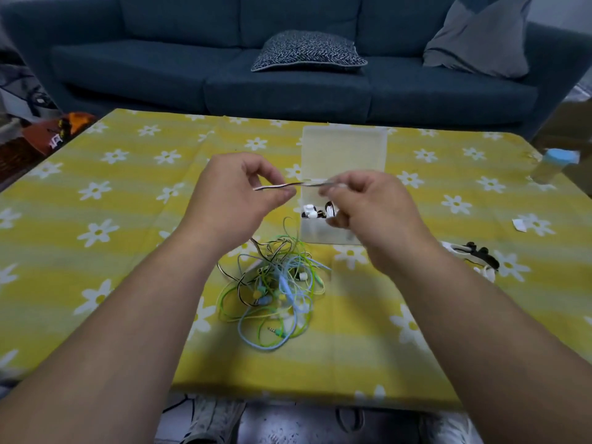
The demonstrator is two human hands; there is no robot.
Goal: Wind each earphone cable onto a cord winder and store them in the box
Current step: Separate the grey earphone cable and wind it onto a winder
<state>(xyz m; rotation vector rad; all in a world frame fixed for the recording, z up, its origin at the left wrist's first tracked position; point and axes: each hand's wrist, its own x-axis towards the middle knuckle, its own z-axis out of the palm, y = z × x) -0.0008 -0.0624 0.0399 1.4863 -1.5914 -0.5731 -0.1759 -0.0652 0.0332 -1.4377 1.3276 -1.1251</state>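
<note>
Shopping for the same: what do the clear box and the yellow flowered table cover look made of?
The translucent lidded box: likely frosted plastic, its milky walls showing contents dimly. The yellow daisy-print table cover: probably matte woven cloth, given fold creases; a coated fabric is possible.

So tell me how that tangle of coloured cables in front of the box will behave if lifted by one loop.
Probably floppy: the tangle lies in loose thin loops, so it would sag. Likely light, since it is only thin cords and small earbuds. The strands cross repeatedly, so one loop may drag the rest along.
</note>
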